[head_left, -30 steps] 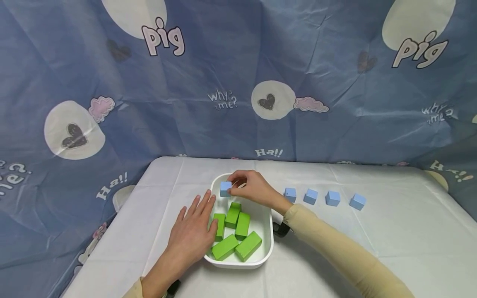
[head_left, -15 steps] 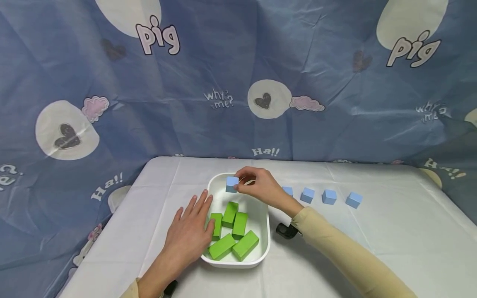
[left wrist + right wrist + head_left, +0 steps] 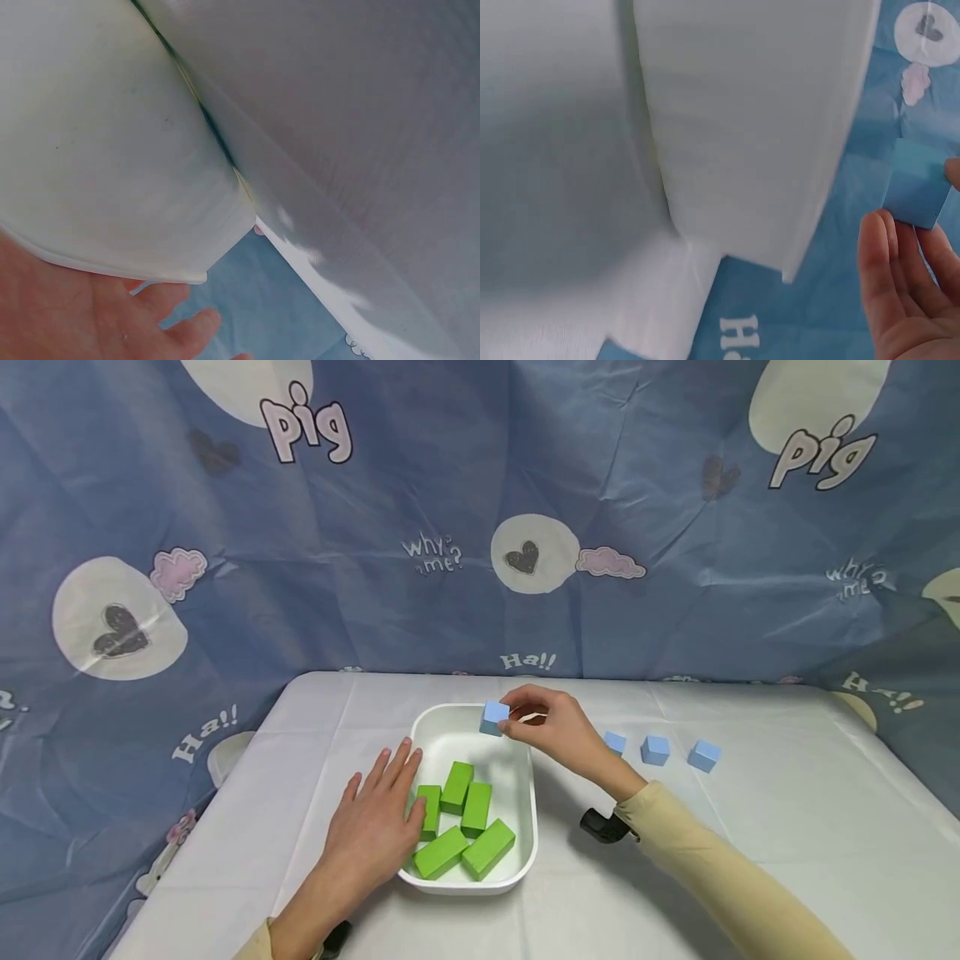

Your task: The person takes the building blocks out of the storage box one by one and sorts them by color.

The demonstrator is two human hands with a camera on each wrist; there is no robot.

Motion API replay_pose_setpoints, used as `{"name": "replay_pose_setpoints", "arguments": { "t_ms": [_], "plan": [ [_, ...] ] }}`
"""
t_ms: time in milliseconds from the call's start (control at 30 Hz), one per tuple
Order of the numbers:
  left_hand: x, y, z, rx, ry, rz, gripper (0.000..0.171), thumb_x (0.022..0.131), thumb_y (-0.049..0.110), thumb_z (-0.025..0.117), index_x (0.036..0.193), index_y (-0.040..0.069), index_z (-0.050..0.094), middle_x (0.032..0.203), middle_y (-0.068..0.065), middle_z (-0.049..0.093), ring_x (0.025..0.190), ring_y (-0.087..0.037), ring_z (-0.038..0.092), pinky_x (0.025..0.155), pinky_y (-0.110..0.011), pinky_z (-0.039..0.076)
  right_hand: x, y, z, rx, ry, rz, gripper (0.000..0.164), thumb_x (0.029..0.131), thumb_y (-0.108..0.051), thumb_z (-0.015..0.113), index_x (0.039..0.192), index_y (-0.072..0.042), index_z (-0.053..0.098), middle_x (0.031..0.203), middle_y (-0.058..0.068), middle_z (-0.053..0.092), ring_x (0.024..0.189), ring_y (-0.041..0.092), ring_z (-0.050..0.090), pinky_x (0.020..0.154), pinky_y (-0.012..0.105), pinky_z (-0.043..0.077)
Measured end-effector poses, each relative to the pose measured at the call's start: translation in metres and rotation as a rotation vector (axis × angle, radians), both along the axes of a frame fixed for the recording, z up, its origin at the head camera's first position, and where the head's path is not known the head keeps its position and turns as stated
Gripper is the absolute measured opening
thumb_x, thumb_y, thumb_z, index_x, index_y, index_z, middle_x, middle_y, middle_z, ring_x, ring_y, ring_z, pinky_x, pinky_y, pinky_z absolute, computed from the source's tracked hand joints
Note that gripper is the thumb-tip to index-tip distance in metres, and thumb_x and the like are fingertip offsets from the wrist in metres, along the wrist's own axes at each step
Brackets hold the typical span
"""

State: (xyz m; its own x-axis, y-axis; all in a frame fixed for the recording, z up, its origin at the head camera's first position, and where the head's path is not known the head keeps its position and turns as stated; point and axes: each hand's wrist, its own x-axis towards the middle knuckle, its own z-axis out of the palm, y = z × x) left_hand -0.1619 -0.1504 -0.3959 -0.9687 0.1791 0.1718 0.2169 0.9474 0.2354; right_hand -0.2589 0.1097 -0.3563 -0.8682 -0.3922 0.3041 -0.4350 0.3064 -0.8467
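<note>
Between thumb and fingers, my right hand (image 3: 558, 731) pinches a light blue cube (image 3: 494, 717) over the far right rim of a white tub (image 3: 529, 827). The right wrist view shows that blue cube (image 3: 916, 184) at the fingertips, level with the tub's upper edge. My left hand (image 3: 375, 827) rests on the tub's left rim with its fingers stretched out. In the left wrist view, that hand (image 3: 150, 322) lies along the rim beside the outer wall. Inside the tub are several green rectangular blocks (image 3: 476, 810), one partly hidden by the left thumb.
To the right of the tub, a row of blue cubes stands on the white-covered table (image 3: 750, 860); the nearest visible cube (image 3: 615, 743) is partly behind the right wrist. A blue patterned cloth (image 3: 420, 485) hangs behind the table.
My right hand has carried the blue cube rightward and slightly up, from above the tub's far left to its far right rim. The left hand stays at the left rim.
</note>
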Motion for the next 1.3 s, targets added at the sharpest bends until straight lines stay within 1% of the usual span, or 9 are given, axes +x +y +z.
{"name": "replay_pose_setpoints", "arguments": {
  "t_ms": [233, 500, 633, 800, 1033, 1167, 1300],
  "plan": [
    [0.000, 0.000, 0.000, 0.007, 0.007, -0.002, 0.058, 0.100, 0.032, 0.048, 0.153, 0.009, 0.037, 0.161, -0.006, 0.023, 0.147, -0.032, 0.022, 0.110, -0.063, 0.022, 0.006, 0.020, 0.006, -0.010, -0.006, -0.068, 0.025, 0.087, -0.027, 0.076, 0.110, -0.018, 0.069, 0.103, -0.002, 0.070, 0.095, 0.015, 0.066, 0.083, 0.032, 0.055],
    [0.001, 0.000, -0.001, 0.013, 0.015, -0.004, 0.058, 0.100, 0.031, 0.049, 0.152, 0.009, 0.038, 0.161, -0.007, 0.024, 0.146, -0.033, 0.023, 0.110, -0.063, 0.022, 0.012, 0.045, 0.012, -0.002, 0.007, -0.147, 0.028, 0.087, -0.027, 0.077, 0.111, -0.015, 0.069, 0.104, 0.000, 0.069, 0.097, 0.015, 0.065, 0.086, 0.033, 0.054],
    [0.001, 0.000, -0.001, 0.014, 0.017, -0.007, 0.058, 0.100, 0.031, 0.049, 0.152, 0.009, 0.038, 0.161, -0.007, 0.025, 0.146, -0.033, 0.023, 0.110, -0.063, 0.022, 0.014, 0.060, 0.013, 0.014, 0.009, -0.188, 0.030, 0.088, -0.026, 0.076, 0.114, -0.015, 0.068, 0.106, 0.000, 0.069, 0.099, 0.015, 0.064, 0.087, 0.032, 0.053],
    [0.001, 0.000, -0.001, 0.012, 0.020, -0.006, 0.058, 0.100, 0.031, 0.049, 0.152, 0.009, 0.038, 0.161, -0.007, 0.025, 0.146, -0.033, 0.023, 0.110, -0.063, 0.023, 0.016, 0.080, 0.014, 0.039, 0.013, -0.244, 0.031, 0.088, -0.029, 0.075, 0.115, -0.015, 0.068, 0.106, 0.000, 0.069, 0.098, 0.014, 0.065, 0.087, 0.028, 0.053],
    [0.001, 0.001, 0.001, 0.014, 0.000, -0.002, 0.058, 0.100, 0.031, 0.048, 0.153, 0.009, 0.037, 0.161, -0.007, 0.024, 0.146, -0.033, 0.022, 0.110, -0.064, 0.022, 0.023, 0.106, 0.014, 0.074, 0.032, -0.314, 0.032, 0.090, -0.033, 0.074, 0.115, -0.014, 0.068, 0.106, 0.003, 0.069, 0.097, 0.015, 0.065, 0.086, 0.024, 0.051],
    [0.001, 0.002, 0.001, 0.015, -0.005, -0.002, 0.058, 0.100, 0.031, 0.048, 0.153, 0.009, 0.037, 0.161, -0.007, 0.024, 0.146, -0.033, 0.022, 0.110, -0.064, 0.022, 0.024, 0.122, 0.011, 0.109, 0.047, -0.371, 0.033, 0.090, -0.035, 0.072, 0.115, -0.014, 0.068, 0.107, 0.003, 0.068, 0.097, 0.012, 0.064, 0.085, 0.021, 0.050],
    [0.002, 0.001, 0.002, 0.013, 0.002, -0.004, 0.058, 0.101, 0.031, 0.047, 0.153, 0.010, 0.036, 0.162, -0.007, 0.023, 0.146, -0.033, 0.022, 0.110, -0.064, 0.022, 0.025, 0.136, 0.006, 0.130, 0.065, -0.411, 0.032, 0.091, -0.034, 0.071, 0.116, -0.013, 0.068, 0.108, 0.003, 0.068, 0.097, 0.009, 0.063, 0.085, 0.020, 0.050]
  ]
}}
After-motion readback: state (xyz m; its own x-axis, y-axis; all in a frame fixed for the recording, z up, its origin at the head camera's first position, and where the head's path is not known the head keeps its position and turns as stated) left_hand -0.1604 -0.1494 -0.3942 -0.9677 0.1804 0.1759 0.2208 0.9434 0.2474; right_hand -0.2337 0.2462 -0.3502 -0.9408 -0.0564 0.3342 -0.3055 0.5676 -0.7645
